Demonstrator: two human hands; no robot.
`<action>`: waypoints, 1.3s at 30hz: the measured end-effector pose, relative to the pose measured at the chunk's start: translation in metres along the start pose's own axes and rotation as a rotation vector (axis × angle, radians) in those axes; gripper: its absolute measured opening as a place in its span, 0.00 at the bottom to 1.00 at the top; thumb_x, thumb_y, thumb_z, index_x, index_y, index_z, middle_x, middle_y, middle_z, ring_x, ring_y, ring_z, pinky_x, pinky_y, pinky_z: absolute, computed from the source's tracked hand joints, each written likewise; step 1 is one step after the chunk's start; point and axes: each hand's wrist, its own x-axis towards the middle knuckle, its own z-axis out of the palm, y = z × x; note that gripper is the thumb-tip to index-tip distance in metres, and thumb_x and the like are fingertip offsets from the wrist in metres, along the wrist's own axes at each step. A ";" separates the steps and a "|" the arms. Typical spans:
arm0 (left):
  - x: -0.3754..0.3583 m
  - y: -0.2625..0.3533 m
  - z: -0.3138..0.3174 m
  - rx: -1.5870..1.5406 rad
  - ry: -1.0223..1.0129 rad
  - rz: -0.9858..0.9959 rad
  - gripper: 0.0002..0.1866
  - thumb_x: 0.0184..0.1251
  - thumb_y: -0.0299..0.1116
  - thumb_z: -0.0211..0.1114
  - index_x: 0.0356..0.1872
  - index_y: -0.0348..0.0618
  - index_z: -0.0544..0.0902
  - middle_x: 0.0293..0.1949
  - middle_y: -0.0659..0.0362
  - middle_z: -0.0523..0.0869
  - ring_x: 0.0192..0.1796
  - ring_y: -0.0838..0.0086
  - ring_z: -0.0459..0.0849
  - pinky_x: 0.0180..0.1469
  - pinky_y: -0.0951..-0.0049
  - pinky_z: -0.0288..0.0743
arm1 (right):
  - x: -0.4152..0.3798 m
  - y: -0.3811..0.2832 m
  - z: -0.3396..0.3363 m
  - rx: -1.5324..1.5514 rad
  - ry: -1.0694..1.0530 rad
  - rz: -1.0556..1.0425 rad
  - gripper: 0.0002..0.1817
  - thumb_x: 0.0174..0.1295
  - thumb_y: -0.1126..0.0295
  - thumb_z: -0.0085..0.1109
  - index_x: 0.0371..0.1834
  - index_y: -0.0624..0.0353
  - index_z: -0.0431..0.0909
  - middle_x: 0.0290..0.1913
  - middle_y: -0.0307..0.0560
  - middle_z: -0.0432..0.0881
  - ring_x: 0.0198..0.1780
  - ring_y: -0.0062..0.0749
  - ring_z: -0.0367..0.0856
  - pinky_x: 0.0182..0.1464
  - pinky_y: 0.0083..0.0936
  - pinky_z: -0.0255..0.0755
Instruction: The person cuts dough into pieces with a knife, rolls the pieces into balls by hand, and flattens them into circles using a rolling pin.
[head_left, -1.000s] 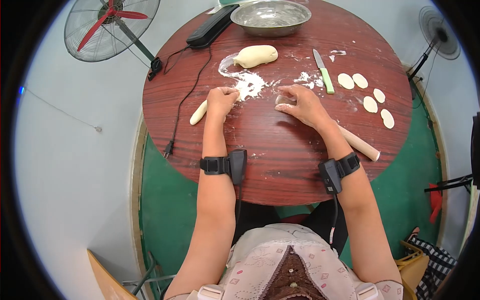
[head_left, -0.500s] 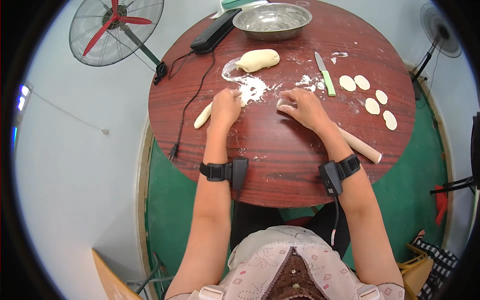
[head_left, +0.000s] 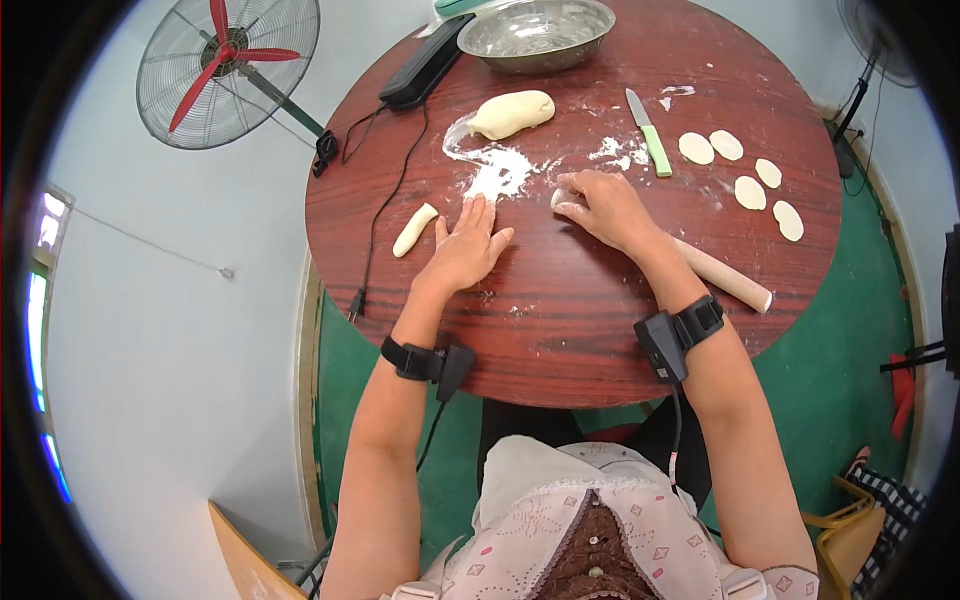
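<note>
My left hand (head_left: 468,248) lies palm down with its fingers spread, the fingertips at the edge of a patch of white flour (head_left: 500,175). Just left of it is a short roll of dough (head_left: 414,231), not touched by the hand. My right hand (head_left: 608,212) is curled on the table, thumb and fingers closed around a small whitish piece of dough (head_left: 558,201), mostly hidden by the fingers. A wooden rolling pin (head_left: 725,277) lies beside my right forearm, which covers its near part. Beyond the flour rests a large lump of dough (head_left: 513,114).
A green-handled knife (head_left: 655,150) lies right of the flour. Several flat dough rounds (head_left: 750,193) are at the right. At the back stand a metal bowl (head_left: 537,40) and a black case (head_left: 428,65). A black cord (head_left: 385,200) crosses the left side. Fans (head_left: 228,50) flank the table.
My left hand has let go of the dough roll and moved right, spreading its fingers by the flour. The roll stays on the table. My right hand keeps nearly the same place.
</note>
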 end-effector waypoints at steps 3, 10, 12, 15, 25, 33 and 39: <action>-0.001 0.005 -0.010 0.013 -0.076 -0.012 0.36 0.75 0.53 0.41 0.73 0.36 0.53 0.76 0.45 0.50 0.78 0.57 0.43 0.74 0.43 0.34 | 0.000 -0.001 0.001 0.023 -0.001 0.018 0.19 0.58 0.63 0.63 0.49 0.62 0.79 0.42 0.55 0.83 0.44 0.48 0.82 0.48 0.37 0.74; 0.014 -0.039 -0.004 -0.714 0.180 0.063 0.24 0.74 0.41 0.50 0.62 0.33 0.73 0.63 0.46 0.73 0.66 0.66 0.69 0.66 0.68 0.61 | 0.000 0.003 0.002 0.035 0.007 0.028 0.19 0.59 0.62 0.62 0.50 0.61 0.79 0.43 0.55 0.83 0.45 0.49 0.82 0.48 0.37 0.74; 0.019 -0.044 -0.007 -1.021 0.260 -0.091 0.20 0.72 0.36 0.53 0.58 0.33 0.77 0.54 0.51 0.83 0.56 0.73 0.78 0.58 0.78 0.68 | -0.001 0.005 0.003 0.031 0.010 0.021 0.19 0.59 0.61 0.62 0.50 0.61 0.79 0.43 0.55 0.83 0.45 0.49 0.81 0.48 0.37 0.74; 0.015 -0.036 -0.009 -0.895 0.231 -0.166 0.16 0.67 0.27 0.58 0.53 0.31 0.80 0.43 0.57 0.86 0.44 0.78 0.81 0.46 0.79 0.73 | 0.000 0.005 0.002 0.035 -0.001 0.022 0.19 0.59 0.61 0.62 0.50 0.61 0.79 0.43 0.55 0.83 0.45 0.48 0.81 0.48 0.38 0.74; 0.018 -0.036 -0.008 -0.581 0.169 -0.085 0.17 0.58 0.18 0.61 0.50 0.32 0.82 0.44 0.53 0.86 0.45 0.72 0.84 0.50 0.76 0.75 | 0.001 0.004 -0.001 0.020 -0.069 0.051 0.19 0.60 0.61 0.61 0.51 0.60 0.79 0.45 0.54 0.82 0.47 0.48 0.81 0.50 0.38 0.74; 0.010 -0.035 -0.006 -0.223 0.272 0.209 0.15 0.56 0.16 0.59 0.44 0.37 0.85 0.44 0.50 0.84 0.45 0.58 0.82 0.49 0.68 0.75 | -0.002 0.003 0.001 0.068 -0.015 0.034 0.15 0.55 0.62 0.64 0.41 0.60 0.80 0.41 0.55 0.82 0.45 0.52 0.80 0.48 0.42 0.73; 0.015 -0.039 -0.001 -0.379 0.352 0.127 0.12 0.65 0.31 0.59 0.40 0.32 0.85 0.33 0.50 0.84 0.36 0.59 0.83 0.43 0.67 0.74 | -0.001 0.003 0.000 0.063 -0.024 0.038 0.15 0.55 0.63 0.64 0.42 0.60 0.80 0.41 0.54 0.82 0.45 0.52 0.80 0.48 0.42 0.73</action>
